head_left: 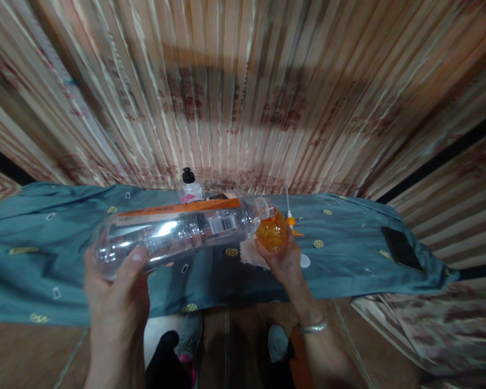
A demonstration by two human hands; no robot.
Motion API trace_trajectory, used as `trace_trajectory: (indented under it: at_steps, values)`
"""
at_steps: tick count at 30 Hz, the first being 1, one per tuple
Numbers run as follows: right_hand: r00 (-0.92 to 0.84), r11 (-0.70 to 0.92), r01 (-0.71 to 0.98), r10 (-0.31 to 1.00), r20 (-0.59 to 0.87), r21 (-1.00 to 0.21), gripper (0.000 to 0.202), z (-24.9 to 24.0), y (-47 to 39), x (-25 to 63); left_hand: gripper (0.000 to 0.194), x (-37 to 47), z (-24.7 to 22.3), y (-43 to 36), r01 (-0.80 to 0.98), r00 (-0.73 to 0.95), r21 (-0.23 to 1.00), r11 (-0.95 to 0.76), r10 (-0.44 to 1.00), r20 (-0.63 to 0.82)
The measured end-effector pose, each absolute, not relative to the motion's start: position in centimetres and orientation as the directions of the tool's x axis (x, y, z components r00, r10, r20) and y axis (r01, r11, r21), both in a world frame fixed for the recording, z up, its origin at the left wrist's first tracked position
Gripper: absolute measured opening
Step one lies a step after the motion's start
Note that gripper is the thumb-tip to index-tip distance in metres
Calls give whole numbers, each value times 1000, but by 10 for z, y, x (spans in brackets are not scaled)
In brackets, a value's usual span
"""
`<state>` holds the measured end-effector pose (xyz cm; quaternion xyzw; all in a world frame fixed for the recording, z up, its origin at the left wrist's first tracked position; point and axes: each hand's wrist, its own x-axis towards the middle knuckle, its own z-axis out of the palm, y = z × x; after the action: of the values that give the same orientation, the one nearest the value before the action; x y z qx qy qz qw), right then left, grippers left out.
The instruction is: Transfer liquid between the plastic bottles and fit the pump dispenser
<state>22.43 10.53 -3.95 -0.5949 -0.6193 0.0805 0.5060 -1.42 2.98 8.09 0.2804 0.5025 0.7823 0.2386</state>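
Note:
My left hand (119, 286) is wrapped round the base of a large clear plastic bottle (174, 237) with an orange label and a barcode. The bottle lies almost level, its uncapped neck tilted toward the right. At its mouth is a small orange see-through bottle (272, 232), which my right hand (283, 262) grips from below. The two mouths meet or nearly meet; I cannot tell if they touch. Behind my right hand, an orange pump top (291, 221) with a thin white tube rests on the cloth. Partly under that hand are a pale cloth piece (251, 255) and a white round cap (305, 261).
A teal patterned cloth (210, 286) covers the narrow table. At the back stands a small bottle with a black cap (188, 175), partly hidden by the large bottle. A dark phone (400, 247) lies at the right end. Striped curtains (235, 97) hang close behind.

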Motion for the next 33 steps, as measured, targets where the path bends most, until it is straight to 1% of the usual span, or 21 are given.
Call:
trace_trajectory:
  at_steps: [3,10,18,27,30,33]
  values:
    - [219,289,653,813,540,-700,69,-40,106,224,63,-15,80,30,-94,-731,925,-368,656,187]
    - [215,274,673,816,536,-687,74,-40,105,225,67,-16,76,31,-98,-770,927,-363,618,161]
    - [222,275,684,805,551,-676,73,-43,106,225,58,-16,78,30,-62,-716,927,-369,664,216]
    - [219,269,643,833,509,-717,69,-38,105,224,62,-14,79,28,-80,-734,921,-381,648,204]
    - [213,281,647,826,522,-709,68,-37,105,224,66,-16,78,28,-89,-740,921,-379,644,194]
    - [207,296,663,811,548,-688,67,-39,105,224,65,-18,77,29,-88,-734,924,-372,651,192]
